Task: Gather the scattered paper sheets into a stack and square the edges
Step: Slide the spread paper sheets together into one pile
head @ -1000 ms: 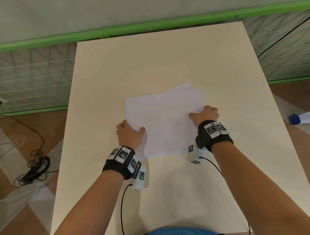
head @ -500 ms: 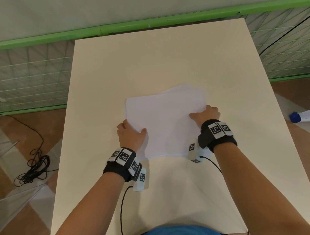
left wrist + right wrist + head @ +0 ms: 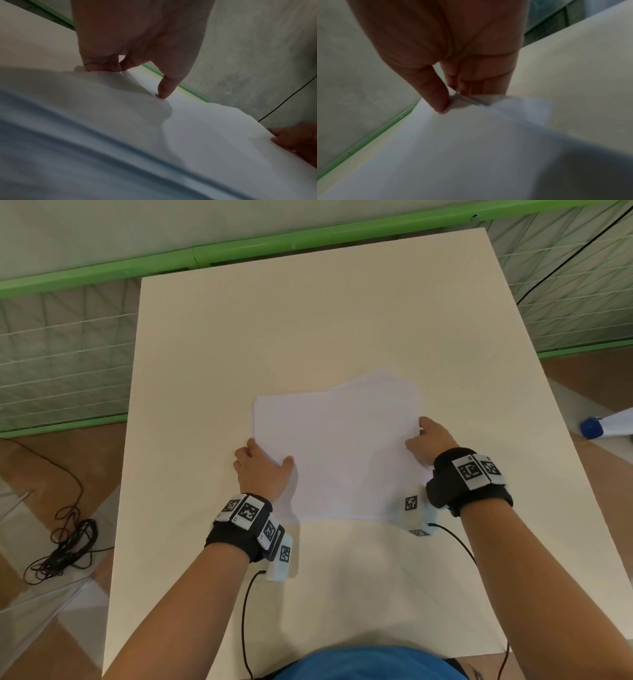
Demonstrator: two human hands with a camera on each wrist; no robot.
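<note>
Loose white paper sheets (image 3: 337, 457) sit between both hands on the cream worktop (image 3: 308, 320), long axis left-right; left hand (image 3: 262, 470) and right hand (image 3: 430, 441) each pinch a side edge, far corner fanned out.

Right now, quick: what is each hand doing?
Left hand: pinches the left edge of the paper stack, thumb on top.
Right hand: pinches the stack's right edge, thumb on top.

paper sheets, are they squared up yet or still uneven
Still uneven. In the head view the paper sheets overlap in one pile, but a lower sheet sticks out past the top sheet's far right corner. Left hand and right hand grip the sides.
</note>
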